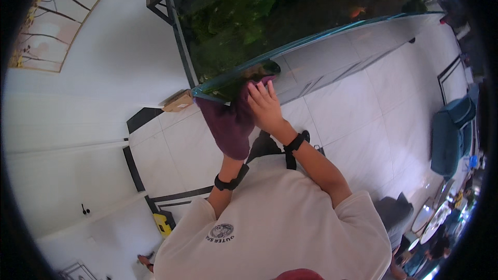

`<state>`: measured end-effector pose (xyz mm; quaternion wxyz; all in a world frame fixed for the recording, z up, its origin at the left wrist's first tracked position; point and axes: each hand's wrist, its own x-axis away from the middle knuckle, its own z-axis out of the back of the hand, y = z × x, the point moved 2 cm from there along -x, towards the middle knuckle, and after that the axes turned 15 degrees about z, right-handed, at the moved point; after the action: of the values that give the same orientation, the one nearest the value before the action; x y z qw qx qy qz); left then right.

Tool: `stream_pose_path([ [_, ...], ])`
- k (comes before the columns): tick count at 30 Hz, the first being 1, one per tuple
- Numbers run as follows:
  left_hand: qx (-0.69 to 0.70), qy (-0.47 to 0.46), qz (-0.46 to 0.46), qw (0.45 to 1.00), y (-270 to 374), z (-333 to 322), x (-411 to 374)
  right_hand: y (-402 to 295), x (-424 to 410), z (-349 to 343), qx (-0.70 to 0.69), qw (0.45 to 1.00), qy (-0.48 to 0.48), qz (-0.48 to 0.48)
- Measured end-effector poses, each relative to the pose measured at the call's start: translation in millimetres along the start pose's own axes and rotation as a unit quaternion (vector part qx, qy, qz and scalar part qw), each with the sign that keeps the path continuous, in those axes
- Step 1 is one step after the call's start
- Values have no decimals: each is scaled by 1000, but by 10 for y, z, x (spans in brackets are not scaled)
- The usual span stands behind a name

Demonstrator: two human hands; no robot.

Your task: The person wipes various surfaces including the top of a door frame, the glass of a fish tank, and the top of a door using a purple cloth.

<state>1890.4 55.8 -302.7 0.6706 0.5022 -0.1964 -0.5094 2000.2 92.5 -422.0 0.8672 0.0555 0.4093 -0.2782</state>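
A maroon cloth [229,124] hangs over the near corner of a large glass fish tank [311,39]. My right hand [266,105] holds a bunched part of it against the outside of the tank's front pane, fingers pointing towards the glass rim. My left hand is hidden under the hanging cloth, and only its wrist [232,168] shows below, so its grip cannot be seen. Green plants [245,19] fill the left part of the tank. An orange fish [357,11] shows dimly towards the right.
A cardboard box [178,101] sits by the tank's left corner. White floor tiles [346,112] run along the tank's front. A teal sofa [447,136] stands far right, a yellow case [162,224] lower left. A framed picture [58,19] hangs upper left. Other people [437,249] appear lower right.
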Motion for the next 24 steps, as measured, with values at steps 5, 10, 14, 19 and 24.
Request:
stream_pose_path([
  [5, -106, 62, -18, 992, 256, -293, 267, 215, 46, 311, -9, 999, -24, -30],
  [10, -180, 98, -46, 978, 487, -671, 325, 605, 67, 724, 0, 998, -3, -67],
  [14, -167, 69, -81, 980, 442, -1056, 343, 1026, -72, 1165, 25, 993, 78, -84],
  [19, -148, 14, -105, 983, 337, -1547, 419, 1444, 164, 1443, 32, 994, 91, -55],
  [24, -139, -20, -119, 983, 291, -1900, 471, 1691, 712, 1443, 23, 993, 34, -112],
])
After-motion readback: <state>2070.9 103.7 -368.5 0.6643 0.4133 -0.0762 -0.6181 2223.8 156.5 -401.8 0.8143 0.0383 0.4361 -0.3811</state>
